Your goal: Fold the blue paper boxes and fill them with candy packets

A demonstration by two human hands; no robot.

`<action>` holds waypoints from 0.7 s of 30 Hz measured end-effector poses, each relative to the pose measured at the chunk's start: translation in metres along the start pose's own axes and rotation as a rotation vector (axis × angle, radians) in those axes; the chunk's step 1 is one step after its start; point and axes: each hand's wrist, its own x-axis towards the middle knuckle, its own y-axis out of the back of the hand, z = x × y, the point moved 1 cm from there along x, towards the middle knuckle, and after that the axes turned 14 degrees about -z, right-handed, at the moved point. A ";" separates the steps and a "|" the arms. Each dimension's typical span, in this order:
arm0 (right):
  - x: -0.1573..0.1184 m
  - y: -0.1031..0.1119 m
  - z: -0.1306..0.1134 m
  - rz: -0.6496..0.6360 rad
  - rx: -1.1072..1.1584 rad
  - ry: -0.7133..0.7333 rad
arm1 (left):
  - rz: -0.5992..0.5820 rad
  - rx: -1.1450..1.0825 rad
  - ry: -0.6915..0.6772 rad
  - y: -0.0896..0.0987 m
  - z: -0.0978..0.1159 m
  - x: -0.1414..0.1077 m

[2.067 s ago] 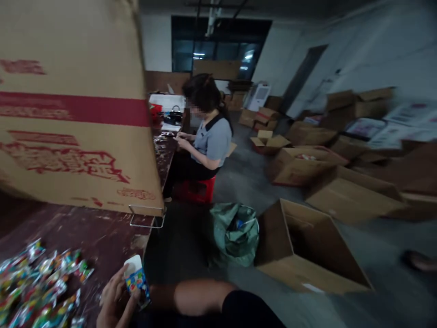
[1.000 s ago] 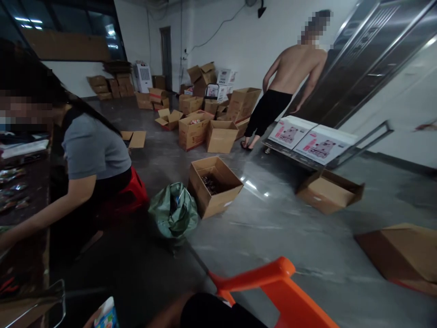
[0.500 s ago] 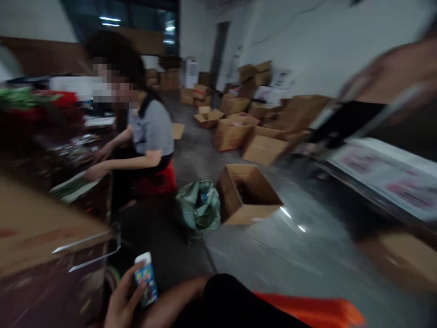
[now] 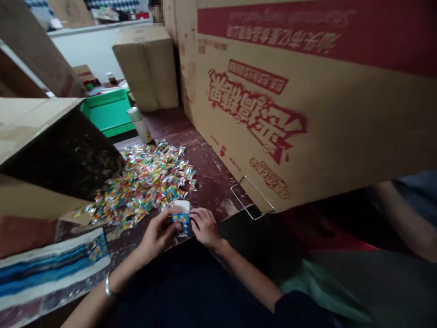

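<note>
A small plastic bottle [image 4: 181,218] with a white top and a blue patterned label is between my two hands at the table's front edge. My left hand [image 4: 160,233] grips it from the left, thumb and fingers closed around its side. From the right, my right hand [image 4: 205,228] has its fingers bent against the bottle. Just beyond lies a heap of small wrapped candies [image 4: 146,177] in clear, colourful wrappers. To the left is a stack of blue-and-white printed labels [image 4: 54,262], spread in a row.
A large printed carton [image 4: 246,105] stands at the right, with a metal wire loop [image 4: 252,198] by its lower edge. An open carton [image 4: 51,150] lies left of the candies. Behind are a green tray [image 4: 107,111], a white-capped bottle [image 4: 139,124] and another carton [image 4: 150,68]. Another person's arm [image 4: 406,223] shows at right.
My view has swung left from the room and the seated co-worker to the table. The bottle, earlier held low beside the table, is now at its edge between both hands.
</note>
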 end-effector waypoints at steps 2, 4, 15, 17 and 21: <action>0.018 0.008 0.013 0.012 0.057 0.046 | 0.265 -0.023 0.023 0.012 -0.022 -0.034; 0.054 0.017 0.034 0.067 0.113 0.030 | 0.384 -0.047 0.038 0.014 -0.043 -0.058; 0.204 -0.035 0.081 0.034 0.066 -0.210 | -0.014 -0.025 -0.065 0.017 -0.088 -0.021; 0.195 -0.053 0.070 0.030 0.010 -0.234 | 0.010 -0.054 -0.071 0.021 -0.097 -0.018; 0.173 -0.084 0.046 0.052 -0.067 -0.286 | 0.080 -0.142 -0.075 0.023 -0.110 -0.020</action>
